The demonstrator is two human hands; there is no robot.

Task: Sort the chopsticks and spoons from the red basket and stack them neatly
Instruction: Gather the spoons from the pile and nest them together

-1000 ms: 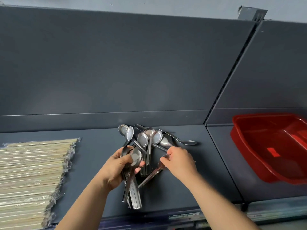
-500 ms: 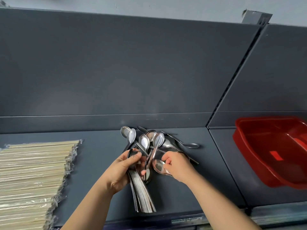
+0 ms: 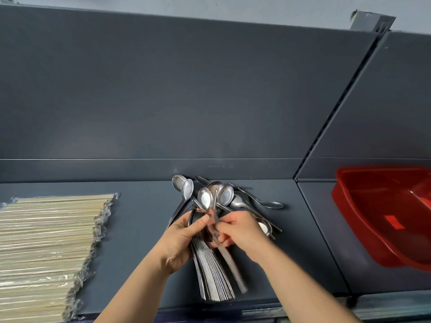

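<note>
- Spoons (image 3: 225, 194) lie loose in a tangle at 12 o'clock from the hands, up against the back of the desk (image 3: 140, 229). Eight bowls show, and others may be hidden underneath.
- One nested bundle (image 3: 214, 276) of further spoons, too many to count, is in the left hand (image 3: 184, 238). Its fingers curl round the bundle, and the handles fan out toward 6 o'clock.
- The right hand (image 3: 242, 231) pinches a single spoon (image 3: 231, 262) against that bundle, the handle slanting toward 5 o'clock.
- Chopsticks (image 3: 46, 241) in clear wrappers lie in one flat stack at 9 o'clock, well apart from the spoons. There are too many to count.
- One red basket (image 3: 349, 229) stands at 3 o'clock on the neighbouring section of desk.
- The desk is dark blue-grey, in two sections that meet at a seam (image 3: 319, 229). A tall back panel (image 3: 186, 89) of the same colour rises behind it, with a pale wall (image 3: 256, 12) above.
</note>
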